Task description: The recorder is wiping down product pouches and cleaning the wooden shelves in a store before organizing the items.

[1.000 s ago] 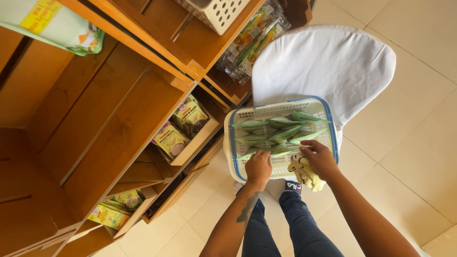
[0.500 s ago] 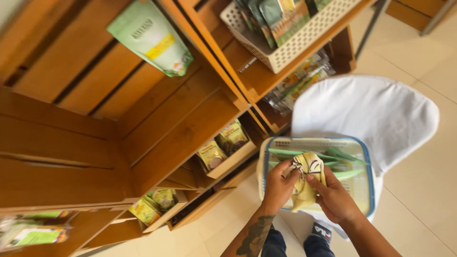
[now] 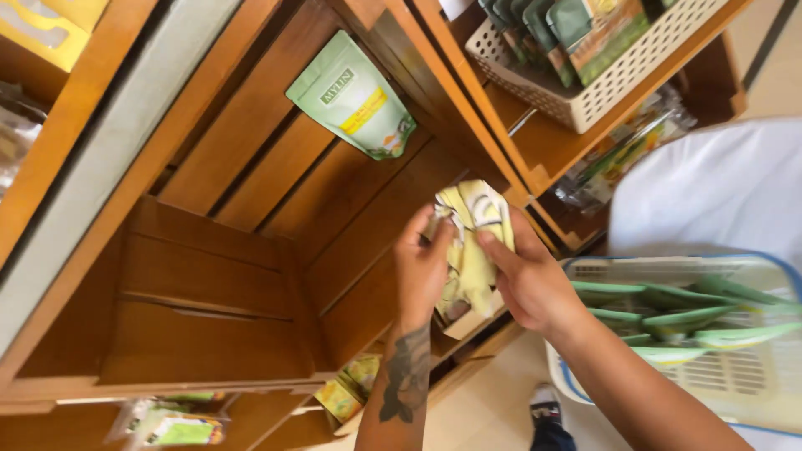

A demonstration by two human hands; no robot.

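Left hand (image 3: 422, 267) and right hand (image 3: 528, 280): both closed on a bunch of pale yellow pouches (image 3: 469, 242), held up in front of the wooden shelf unit (image 3: 217, 276), approx. level w/ the empty middle bay. Left fingers curled round the bunch's left edge, thumb on front; right thumb and fingers pinching the right side. No open grip on either side.

Risks, as judged:
- Slip: several slick, flexible packs in one stack, held at the edges only; any slackening of the pinch likely to fan them out and drop some to the tiled floor (image 3: 493, 409).
- Snag: bunch close to the slatted shelf edge; corners liable to catch there.
- Knock: green pouch (image 3: 355, 96) leaning against the back slats above, easily toppled if brushed.

Materials/shapes: pouches thin, glossy film, flat and rectangular, crumpling where gripped. Shelving: warm-stained timber slats, hard, square-edged. Blue-rimmed plastic basket (image 3: 668, 269) lower right, perforated walls, green flat packs inside. White lattice basket (image 3: 618, 88) on upper shelf, rigid plastic.
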